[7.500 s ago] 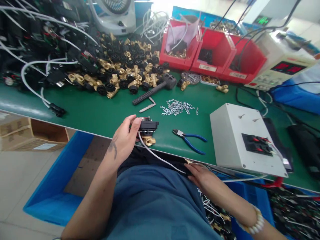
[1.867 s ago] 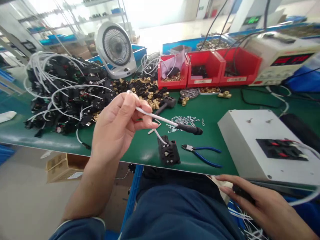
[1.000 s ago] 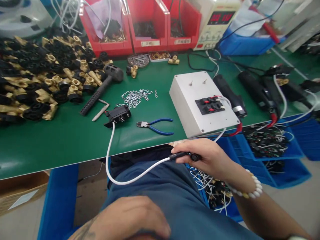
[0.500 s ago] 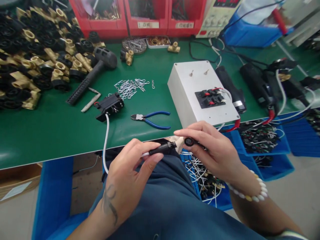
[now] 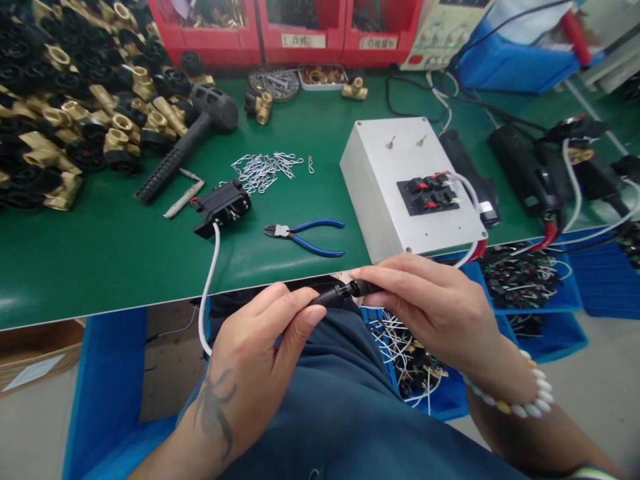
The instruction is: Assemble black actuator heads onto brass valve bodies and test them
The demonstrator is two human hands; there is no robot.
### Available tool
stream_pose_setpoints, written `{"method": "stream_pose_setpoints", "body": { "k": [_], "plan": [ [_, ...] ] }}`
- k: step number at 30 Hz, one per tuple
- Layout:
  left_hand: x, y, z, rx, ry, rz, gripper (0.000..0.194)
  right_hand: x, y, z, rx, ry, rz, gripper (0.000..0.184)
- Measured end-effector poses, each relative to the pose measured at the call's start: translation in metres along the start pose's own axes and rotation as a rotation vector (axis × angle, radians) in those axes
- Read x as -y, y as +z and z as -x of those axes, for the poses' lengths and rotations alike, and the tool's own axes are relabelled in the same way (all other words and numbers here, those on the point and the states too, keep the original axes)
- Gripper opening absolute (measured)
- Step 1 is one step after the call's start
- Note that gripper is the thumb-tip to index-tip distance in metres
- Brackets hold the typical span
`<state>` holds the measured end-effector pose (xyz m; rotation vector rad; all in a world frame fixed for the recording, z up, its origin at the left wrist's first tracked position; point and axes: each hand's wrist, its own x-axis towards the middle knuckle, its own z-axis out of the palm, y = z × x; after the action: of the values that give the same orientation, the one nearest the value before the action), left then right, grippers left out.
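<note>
A glossy green worktop (image 5: 125,267) with a pale front edge runs across the scene, with a faint sheen of light on it. Red open-fronted bins (image 5: 215,50) stand along its far side, and a blue tub (image 5: 520,70) sits at the far right. Beyond that tub, a pale grey structure (image 5: 617,57) is too blurred to identify. Below the worktop, a blue crate (image 5: 105,373) stands at the left beside a cardboard box (image 5: 45,357), and blue bins (image 5: 545,340) stand at the right. The smooth floor (image 5: 35,433) looks light grey, evenly lit.
</note>
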<state>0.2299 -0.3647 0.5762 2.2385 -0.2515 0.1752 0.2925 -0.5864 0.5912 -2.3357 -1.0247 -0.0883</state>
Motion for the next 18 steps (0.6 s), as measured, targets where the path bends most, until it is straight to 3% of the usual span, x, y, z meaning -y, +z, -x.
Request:
{"method": "stream_pose_setpoints", "body": {
  "k": [11,18],
  "plan": [
    [0.007,0.004,0.004,-0.167,0.131,-0.105,0.009,-0.002,-0.001,-0.003,0.070,-0.082,0.075,0.025],
    [0.013,0.003,0.003,-0.151,0.335,-0.272,0.017,-0.003,-0.004,-0.007,0.192,-0.106,0.058,0.027]
  ]
}}
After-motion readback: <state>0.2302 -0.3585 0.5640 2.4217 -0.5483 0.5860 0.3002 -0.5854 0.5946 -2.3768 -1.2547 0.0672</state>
